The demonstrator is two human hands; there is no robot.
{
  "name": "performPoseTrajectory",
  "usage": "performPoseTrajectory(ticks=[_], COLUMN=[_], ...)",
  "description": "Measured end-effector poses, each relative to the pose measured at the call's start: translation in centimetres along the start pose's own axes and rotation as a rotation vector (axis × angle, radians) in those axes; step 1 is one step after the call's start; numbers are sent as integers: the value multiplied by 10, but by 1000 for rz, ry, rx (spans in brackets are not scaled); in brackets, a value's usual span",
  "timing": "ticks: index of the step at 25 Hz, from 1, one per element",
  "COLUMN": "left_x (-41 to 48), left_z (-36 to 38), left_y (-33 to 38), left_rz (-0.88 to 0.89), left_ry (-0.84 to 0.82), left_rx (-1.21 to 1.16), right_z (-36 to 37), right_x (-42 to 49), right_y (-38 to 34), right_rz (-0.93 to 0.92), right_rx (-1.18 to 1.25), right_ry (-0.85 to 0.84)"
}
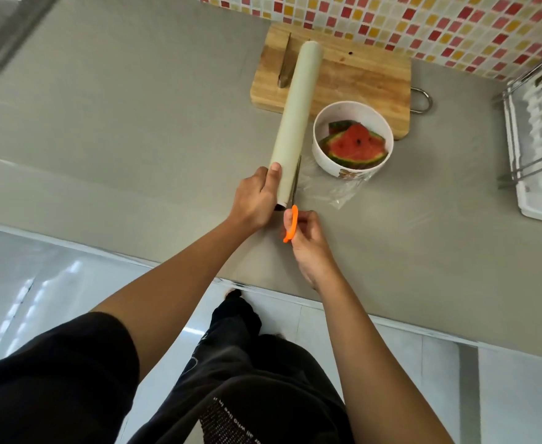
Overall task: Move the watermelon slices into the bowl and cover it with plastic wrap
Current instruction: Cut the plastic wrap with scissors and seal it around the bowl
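Watermelon slices (353, 145) lie inside a white bowl (324, 155) on the grey counter, just in front of a wooden cutting board (359, 78). A long roll of plastic wrap (295, 116) slants from the board toward me; my left hand (256, 198) grips its near end. A clear sheet of wrap (333, 193) spreads from the roll toward and under the bowl's near side. My right hand (308, 248) holds orange-handled scissors (291, 224), whose blades run along the roll's right edge at the sheet.
A pair of metal tongs (285, 64) lies on the cutting board's left part. A white dish rack (538, 133) with metal wires stands at the right. The tiled wall runs behind the board. The counter's front edge (263, 288) is near my body.
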State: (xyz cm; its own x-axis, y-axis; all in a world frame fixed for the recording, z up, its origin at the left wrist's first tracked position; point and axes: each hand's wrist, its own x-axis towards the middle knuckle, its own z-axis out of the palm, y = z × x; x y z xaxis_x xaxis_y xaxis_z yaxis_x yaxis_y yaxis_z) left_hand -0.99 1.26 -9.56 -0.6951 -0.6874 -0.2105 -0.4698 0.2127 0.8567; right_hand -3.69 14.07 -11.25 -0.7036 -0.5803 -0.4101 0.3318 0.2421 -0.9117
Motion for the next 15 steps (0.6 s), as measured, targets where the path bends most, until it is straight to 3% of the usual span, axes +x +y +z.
performPoseTrajectory(ticks=[15], left_x=[6], left_z=[-3], left_y=[-7], left_rz=[65], left_ry=[-25], left_rx=[88], right_z=[-5], right_x=[54], right_y=[-22], right_rz=[-66], right_rx=[36], right_ry=[25])
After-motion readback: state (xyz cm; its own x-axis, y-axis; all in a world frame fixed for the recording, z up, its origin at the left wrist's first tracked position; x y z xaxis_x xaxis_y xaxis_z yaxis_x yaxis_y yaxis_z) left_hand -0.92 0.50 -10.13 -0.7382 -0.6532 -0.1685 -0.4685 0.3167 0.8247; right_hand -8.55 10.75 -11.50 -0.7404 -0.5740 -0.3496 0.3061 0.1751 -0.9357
